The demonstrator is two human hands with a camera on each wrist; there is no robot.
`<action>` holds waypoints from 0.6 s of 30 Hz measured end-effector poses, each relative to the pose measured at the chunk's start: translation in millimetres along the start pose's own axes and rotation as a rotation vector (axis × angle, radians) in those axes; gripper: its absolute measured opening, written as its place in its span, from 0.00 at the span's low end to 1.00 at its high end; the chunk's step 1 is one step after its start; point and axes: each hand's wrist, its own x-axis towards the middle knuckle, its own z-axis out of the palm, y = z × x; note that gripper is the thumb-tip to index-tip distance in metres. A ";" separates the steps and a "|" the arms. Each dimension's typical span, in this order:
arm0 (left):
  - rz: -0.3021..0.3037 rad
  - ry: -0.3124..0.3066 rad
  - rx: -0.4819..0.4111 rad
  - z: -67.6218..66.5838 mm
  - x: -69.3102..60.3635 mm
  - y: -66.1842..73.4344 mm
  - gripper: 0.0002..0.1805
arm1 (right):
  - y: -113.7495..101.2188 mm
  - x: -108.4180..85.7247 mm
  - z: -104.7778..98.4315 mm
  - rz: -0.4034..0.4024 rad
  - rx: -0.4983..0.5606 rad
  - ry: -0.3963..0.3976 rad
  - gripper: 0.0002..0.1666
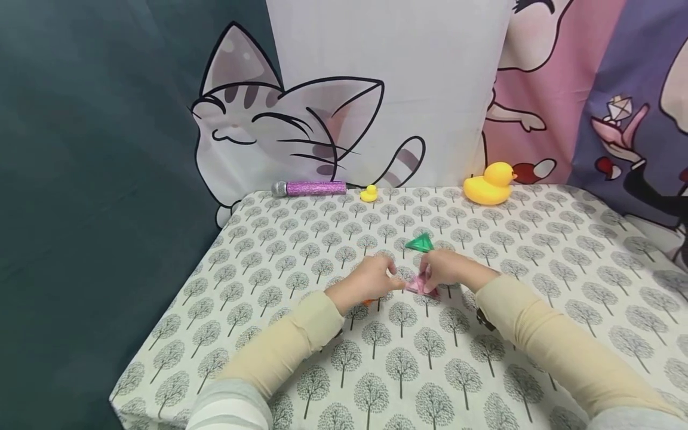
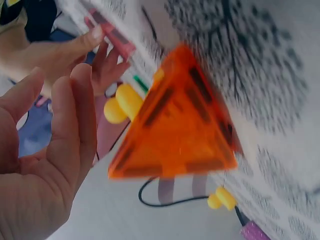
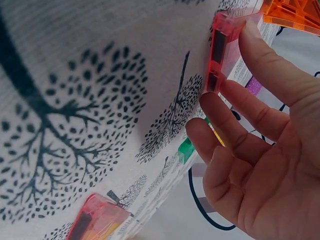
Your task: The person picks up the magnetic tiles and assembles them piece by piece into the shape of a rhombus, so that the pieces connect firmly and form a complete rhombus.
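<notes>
My right hand point(image 1: 443, 267) pinches a pink translucent triangular tile point(image 1: 419, 285) between thumb and fingers, low over the tablecloth. Just left of that tile is my left hand point(image 1: 371, 278), its thumb and fingers apart and nothing between them. Beside the left hand sits an orange triangular piece point(image 2: 175, 135), mostly hidden behind it in the head view; whether it is one tile or several joined I cannot tell. Beyond the right hand lies a green triangular tile point(image 1: 421, 243). A red translucent piece point(image 3: 97, 217) shows at the lower left of the right wrist view.
Along the table's back edge are a purple glittery microphone point(image 1: 314, 188), a small yellow duck point(image 1: 369, 193) and a larger yellow duck point(image 1: 489, 184). A tree-patterned cloth point(image 1: 236, 263) covers the table. Behind hangs a curtain point(image 1: 441, 60) with cartoon figures.
</notes>
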 end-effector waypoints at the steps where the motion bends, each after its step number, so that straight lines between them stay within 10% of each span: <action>1: -0.009 -0.012 0.006 2.2 0.8 1.8 0.22 | 0.0 -1.0 -0.4 0.000 0.001 -0.003 0.24; 18: 0.041 -0.092 0.157 30.5 25.4 14.7 0.07 | -6.1 -13.9 1.7 -0.049 0.009 -0.018 0.23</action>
